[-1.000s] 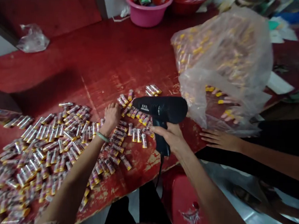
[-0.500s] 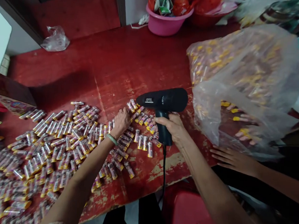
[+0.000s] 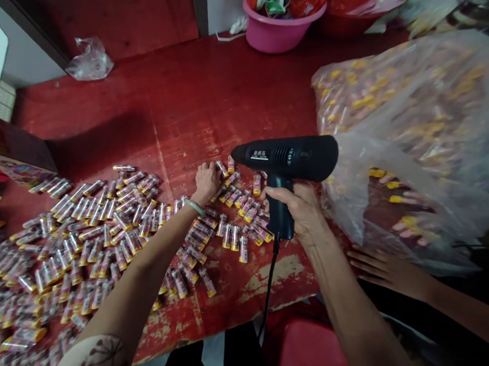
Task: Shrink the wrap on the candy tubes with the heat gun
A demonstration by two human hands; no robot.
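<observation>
- Right hand (image 3: 301, 206): fingers wrapped round the heat gun (image 3: 283, 158), likely to aim it across yellow-ended tubes (image 3: 235, 237).
- Left hand (image 3: 207, 183): beside tubes, perhaps steadying them; can't tell whether fingers grip.

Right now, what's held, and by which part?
Right hand: black heat gun, by its handle. Left hand: beside small tubes; any hold cannot be told.

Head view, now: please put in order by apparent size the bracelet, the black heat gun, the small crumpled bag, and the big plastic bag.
1. Big plastic bag
2. Black heat gun
3. Small crumpled bag, farther from the camera
4. Bracelet
</observation>
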